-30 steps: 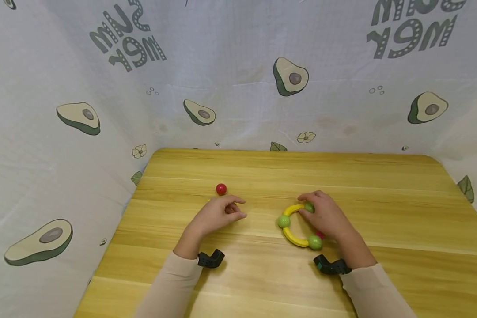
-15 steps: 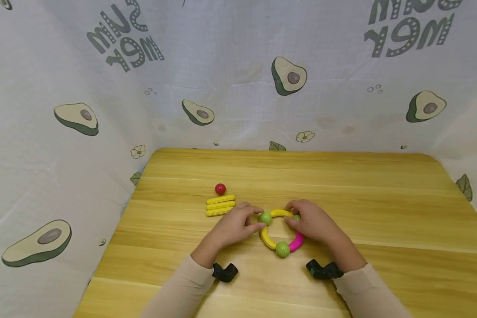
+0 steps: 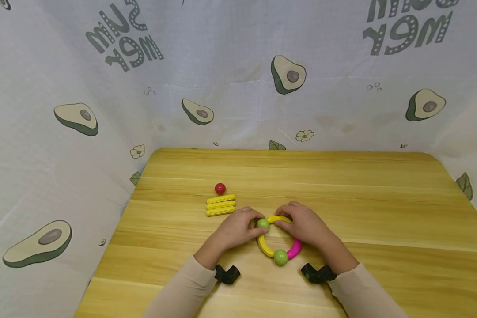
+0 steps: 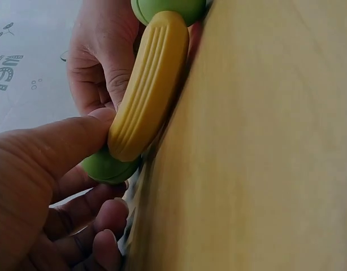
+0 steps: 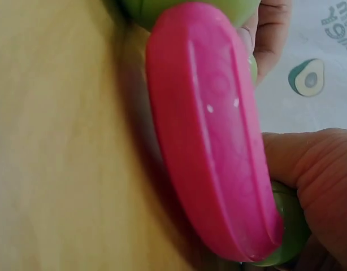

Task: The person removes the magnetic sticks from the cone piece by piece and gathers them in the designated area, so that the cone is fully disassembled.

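A ring of curved ribbed toy rods and green balls lies on the table in the head view. Its visible parts include a yellow curved rod (image 3: pixel 265 247), a pink curved rod (image 3: pixel 295 249) and a green ball (image 3: pixel 280 257) at the near side. At the ring's left, my left hand (image 3: pixel 235 229) pinches another green ball (image 3: pixel 263 224) between thumb and fingers. My right hand (image 3: pixel 305 225) grips the far yellow curved rod (image 3: pixel 277 218) near its right end and covers the ball there. In the right wrist view, the pink rod (image 5: pixel 213 130) hides part of that hand.
Several straight yellow rods (image 3: pixel 220 205) lie side by side left of the ring, with a red ball (image 3: pixel 220 189) just beyond them. The wooden table (image 3: pixel 342 176) ends at a white curtain (image 3: pixel 238 115) printed with avocados.
The right hand has brought the ring left and nearer the body. My left hand has come right from beside the yellow rods and taken hold of the ring's left green ball.
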Motion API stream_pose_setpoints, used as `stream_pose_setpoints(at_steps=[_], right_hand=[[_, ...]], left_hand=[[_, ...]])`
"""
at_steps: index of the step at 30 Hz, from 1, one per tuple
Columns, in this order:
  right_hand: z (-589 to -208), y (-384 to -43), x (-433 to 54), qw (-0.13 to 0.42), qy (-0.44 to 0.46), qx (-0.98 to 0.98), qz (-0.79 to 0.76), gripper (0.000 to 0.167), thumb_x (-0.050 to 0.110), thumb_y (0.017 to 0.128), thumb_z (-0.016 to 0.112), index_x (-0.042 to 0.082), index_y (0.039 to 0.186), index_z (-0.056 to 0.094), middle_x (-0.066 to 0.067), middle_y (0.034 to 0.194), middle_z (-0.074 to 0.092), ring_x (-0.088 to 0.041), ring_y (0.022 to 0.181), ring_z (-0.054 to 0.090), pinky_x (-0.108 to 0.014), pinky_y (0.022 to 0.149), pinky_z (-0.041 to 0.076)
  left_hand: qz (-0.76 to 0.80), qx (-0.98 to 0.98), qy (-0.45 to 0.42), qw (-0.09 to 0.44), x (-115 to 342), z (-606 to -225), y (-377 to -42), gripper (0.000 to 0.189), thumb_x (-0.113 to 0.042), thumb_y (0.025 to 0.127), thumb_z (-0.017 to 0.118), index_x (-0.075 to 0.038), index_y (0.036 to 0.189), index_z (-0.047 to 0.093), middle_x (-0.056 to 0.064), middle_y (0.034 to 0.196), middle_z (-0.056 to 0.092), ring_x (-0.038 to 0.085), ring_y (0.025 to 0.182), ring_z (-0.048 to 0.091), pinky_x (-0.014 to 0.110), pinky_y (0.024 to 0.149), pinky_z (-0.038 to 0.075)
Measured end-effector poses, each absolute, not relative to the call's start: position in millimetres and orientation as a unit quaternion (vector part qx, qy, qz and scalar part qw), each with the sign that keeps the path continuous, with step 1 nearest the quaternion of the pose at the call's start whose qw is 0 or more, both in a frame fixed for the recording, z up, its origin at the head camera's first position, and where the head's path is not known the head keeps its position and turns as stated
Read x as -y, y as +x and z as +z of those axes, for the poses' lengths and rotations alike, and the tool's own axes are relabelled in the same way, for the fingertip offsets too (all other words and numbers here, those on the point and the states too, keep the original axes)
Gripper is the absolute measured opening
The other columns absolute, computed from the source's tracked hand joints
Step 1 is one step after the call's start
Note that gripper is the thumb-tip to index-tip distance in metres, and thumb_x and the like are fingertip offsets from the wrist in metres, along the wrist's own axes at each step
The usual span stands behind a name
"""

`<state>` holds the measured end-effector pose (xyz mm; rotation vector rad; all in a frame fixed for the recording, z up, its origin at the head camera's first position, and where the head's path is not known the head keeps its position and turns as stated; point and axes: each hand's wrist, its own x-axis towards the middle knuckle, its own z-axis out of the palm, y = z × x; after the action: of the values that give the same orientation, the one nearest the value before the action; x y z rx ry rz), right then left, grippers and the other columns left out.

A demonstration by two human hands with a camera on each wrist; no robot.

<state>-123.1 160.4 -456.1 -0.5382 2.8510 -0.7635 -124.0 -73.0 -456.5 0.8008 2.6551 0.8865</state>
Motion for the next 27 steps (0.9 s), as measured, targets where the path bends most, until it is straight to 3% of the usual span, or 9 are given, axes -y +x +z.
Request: stream_pose_setpoints(at_steps=[6, 14, 27], right_hand=[[-456.4, -123.3, -158.9, 0.064, -0.177, -0.949, -0.253, 0.019, 0.029, 0.093, 0.076, 0.015, 0.105, 0.073, 0.0, 0.094, 0.064, -0.012, 0.08, 0.057, -0.036, 0.075, 0.052], [-457.4, -124.1, -157.8, 0.063, -0.164, -0.953, -0.248, 0.018, 0.03, 0.093, 0.076, 0.015, 0.102, 0.072, 0.001, 0.09, 0.062, -0.011, 0.077, 0.055, -0.034, 0.072, 0.05], [-459.8, -126.0, -159.7, 0.033, -0.139, -0.958, -0.248, 0.02, 0.028, 0.092, 0.076, 0.01, 0.101, 0.07, -0.002, 0.089, 0.062, -0.015, 0.077, 0.054, -0.035, 0.072, 0.049]], left_hand=[[0.297, -0.907, 0.277, 0.111, 73.6, -457.2, -124.8, 0.037, -0.041, 0.095, 0.072, -0.014, 0.121, 0.071, 0.001, 0.116, 0.067, 0.008, 0.096, 0.06, 0.025, 0.088, 0.053], [0.291, -0.91, 0.276, 0.102, 72.6, -460.1, -126.0, 0.036, -0.04, 0.093, 0.075, -0.016, 0.119, 0.069, 0.0, 0.114, 0.065, 0.005, 0.081, 0.053, 0.02, 0.078, 0.049], [0.299, -0.906, 0.281, 0.1, 73.6, -459.3, -125.4, 0.036, -0.039, 0.091, 0.078, -0.015, 0.117, 0.071, -0.001, 0.113, 0.067, 0.004, 0.081, 0.055, 0.02, 0.077, 0.05]])
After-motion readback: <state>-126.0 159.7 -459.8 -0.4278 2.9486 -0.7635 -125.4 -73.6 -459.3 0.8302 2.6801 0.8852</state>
